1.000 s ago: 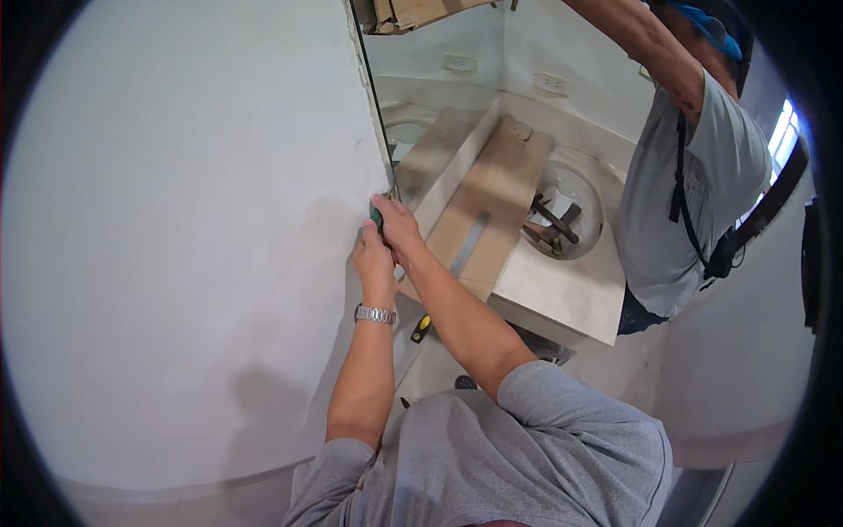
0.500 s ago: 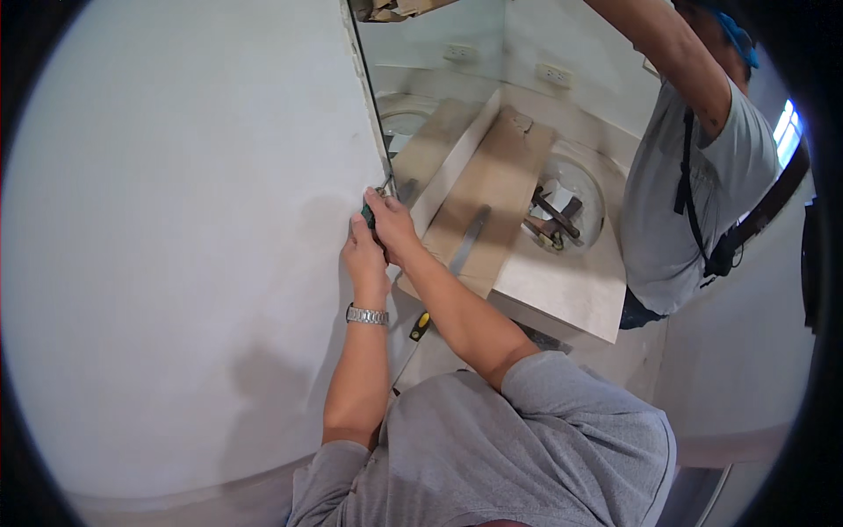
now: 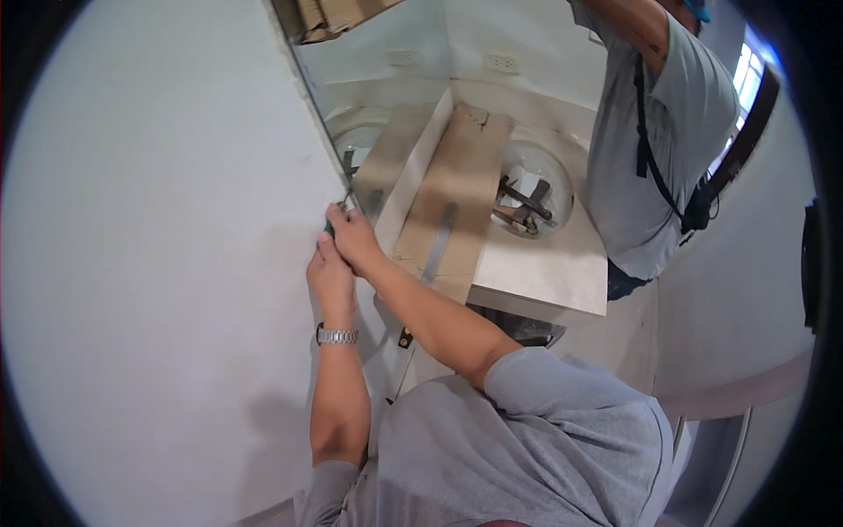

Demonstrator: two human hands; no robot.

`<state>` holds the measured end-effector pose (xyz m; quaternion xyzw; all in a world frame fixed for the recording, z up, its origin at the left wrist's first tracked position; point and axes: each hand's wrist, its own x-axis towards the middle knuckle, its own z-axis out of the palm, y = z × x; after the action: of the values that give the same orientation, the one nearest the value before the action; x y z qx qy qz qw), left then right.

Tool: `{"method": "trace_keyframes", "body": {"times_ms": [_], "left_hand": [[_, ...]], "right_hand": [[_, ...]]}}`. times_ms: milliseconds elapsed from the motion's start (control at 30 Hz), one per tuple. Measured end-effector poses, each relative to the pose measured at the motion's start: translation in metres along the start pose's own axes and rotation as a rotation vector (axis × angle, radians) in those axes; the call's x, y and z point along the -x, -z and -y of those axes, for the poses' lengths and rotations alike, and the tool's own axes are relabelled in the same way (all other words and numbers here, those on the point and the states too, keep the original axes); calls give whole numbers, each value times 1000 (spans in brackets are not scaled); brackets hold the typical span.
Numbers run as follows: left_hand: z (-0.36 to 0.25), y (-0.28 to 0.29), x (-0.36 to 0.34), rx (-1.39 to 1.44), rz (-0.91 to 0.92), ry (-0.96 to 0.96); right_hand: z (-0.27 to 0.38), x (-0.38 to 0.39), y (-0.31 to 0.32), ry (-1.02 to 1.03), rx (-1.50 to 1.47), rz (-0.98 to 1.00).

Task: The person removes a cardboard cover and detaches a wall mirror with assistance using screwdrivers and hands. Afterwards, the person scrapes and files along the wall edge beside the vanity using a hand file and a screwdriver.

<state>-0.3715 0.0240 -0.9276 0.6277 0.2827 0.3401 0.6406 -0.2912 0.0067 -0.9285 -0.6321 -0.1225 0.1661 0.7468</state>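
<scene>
Nearest: grey T-shirt (image 3: 527,430), then both bare forearms, metal-band watch (image 3: 338,335) on left wrist. Between forearms, lower down: black-and-yellow handle (image 3: 405,337).

Left hand (image 3: 328,274) narrow, closed around lower end of green-handled tool (image 3: 329,227). Right hand (image 3: 356,241) just above and right, also closed on it. Fingers partly hidden. Tool at lower end of mirror (image 3: 373,83) edge, right beside white wall (image 3: 176,246); can't tell if tip touching glass.

Right of hands: cardboard sheet (image 3: 457,167) lying on pale counter (image 3: 540,274), grey flat strip (image 3: 439,241) on top. Next to cardboard, round sink (image 3: 555,169) with dark-handled hand tools (image 3: 527,200) inside.

Farther: white wall outlet (image 3: 500,63); co-worker (image 3: 663,158) standing right of counter, arm raised, black strap at side. Bright window (image 3: 746,75) behind.
</scene>
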Motion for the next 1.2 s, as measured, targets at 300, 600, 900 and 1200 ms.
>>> {"method": "trace_keyframes", "body": {"times_ms": [300,600,900,1200], "left_hand": [[-55,64,69,-539,48,-456],[-86,237,184,-497,-397,-849],[-56,253,142,-971,-289,-1345],[-57,250,136,-933,-257,-1424]], "right_hand": [[28,11,-7,-219,-440,83],[42,20,-39,-256,-334,-238],[14,3,-13,-72,-172,-127],[2,6,-7,114,547,-54]]}}
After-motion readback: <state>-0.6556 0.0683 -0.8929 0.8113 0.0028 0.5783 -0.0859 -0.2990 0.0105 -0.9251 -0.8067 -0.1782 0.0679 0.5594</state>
